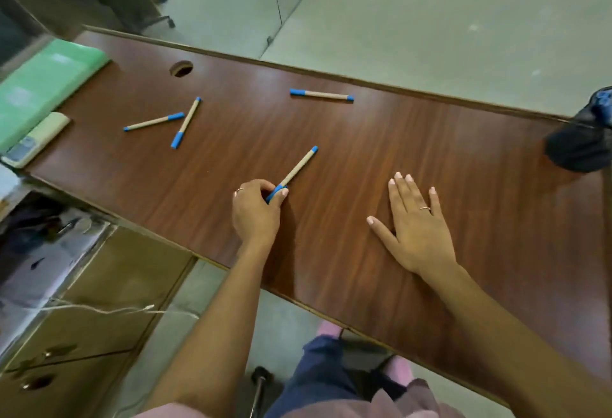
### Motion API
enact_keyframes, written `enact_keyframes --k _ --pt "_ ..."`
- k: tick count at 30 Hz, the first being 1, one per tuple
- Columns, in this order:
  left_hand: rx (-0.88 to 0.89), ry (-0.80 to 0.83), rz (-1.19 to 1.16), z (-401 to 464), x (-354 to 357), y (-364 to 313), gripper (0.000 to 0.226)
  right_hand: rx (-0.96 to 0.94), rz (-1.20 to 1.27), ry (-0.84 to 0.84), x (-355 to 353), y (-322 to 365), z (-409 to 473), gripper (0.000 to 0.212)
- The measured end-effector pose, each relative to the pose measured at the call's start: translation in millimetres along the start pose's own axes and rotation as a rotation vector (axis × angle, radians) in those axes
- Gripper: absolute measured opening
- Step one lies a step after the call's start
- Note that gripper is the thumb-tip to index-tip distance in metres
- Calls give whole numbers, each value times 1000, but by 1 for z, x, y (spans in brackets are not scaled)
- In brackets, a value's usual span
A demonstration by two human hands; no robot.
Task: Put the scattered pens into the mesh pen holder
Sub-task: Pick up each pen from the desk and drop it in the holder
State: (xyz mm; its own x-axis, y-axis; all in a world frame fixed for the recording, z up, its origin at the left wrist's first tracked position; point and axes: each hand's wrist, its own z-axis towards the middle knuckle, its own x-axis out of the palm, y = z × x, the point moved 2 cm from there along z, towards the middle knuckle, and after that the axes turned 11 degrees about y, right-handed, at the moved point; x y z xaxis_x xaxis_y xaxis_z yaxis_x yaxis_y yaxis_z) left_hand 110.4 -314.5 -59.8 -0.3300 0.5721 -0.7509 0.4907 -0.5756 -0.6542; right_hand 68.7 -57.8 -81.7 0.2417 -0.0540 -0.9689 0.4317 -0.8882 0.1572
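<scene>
Several tan pens with blue caps lie on the brown wooden desk (364, 159). My left hand (256, 212) is pinched on the blue cap end of one pen (298, 169), whose other end points up and to the right. Two pens (154, 121) (186, 122) lie close together at the left, and another pen (321, 94) lies near the far edge. My right hand (417, 225) rests flat on the desk, fingers spread, holding nothing. A dark mesh pen holder (583, 139) stands at the right edge, partly cut off.
A green folder (43, 86) and a pale calculator-like device (36, 142) lie at the desk's left end. A round cable hole (181, 68) sits near the far left. A drawer cabinet (99, 301) stands below left. The desk's near edge runs diagonally past my legs.
</scene>
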Motion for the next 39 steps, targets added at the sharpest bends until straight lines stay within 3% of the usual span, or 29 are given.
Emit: enact_keyframes --k 6,14,21,28,32,37,39 --pt "275 135 -310 -1 16 -78 11 -56 103 -17 -4 -15 -11 62" --pt "703 248 -609 -24 64 -256 16 107 125 -60 -8 -73 -40 59" --pt "992 359 -489 -46 135 -381 18 140 161 -71 -8 -87 -41 63" --pt "1008 508 -330 -49 189 -397 23 127 224 -93 -10 -92 -40 59" --pt "1001 441 -319 -39 187 -375 26 139 214 -112 -10 -93 -41 57" --pt "636 355 -361 22 171 -287 14 130 269 -130 -17 -74 -19 54" --pt "439 288 -322 46 165 -246 21 93 315 -135 -20 -63 -8 53"
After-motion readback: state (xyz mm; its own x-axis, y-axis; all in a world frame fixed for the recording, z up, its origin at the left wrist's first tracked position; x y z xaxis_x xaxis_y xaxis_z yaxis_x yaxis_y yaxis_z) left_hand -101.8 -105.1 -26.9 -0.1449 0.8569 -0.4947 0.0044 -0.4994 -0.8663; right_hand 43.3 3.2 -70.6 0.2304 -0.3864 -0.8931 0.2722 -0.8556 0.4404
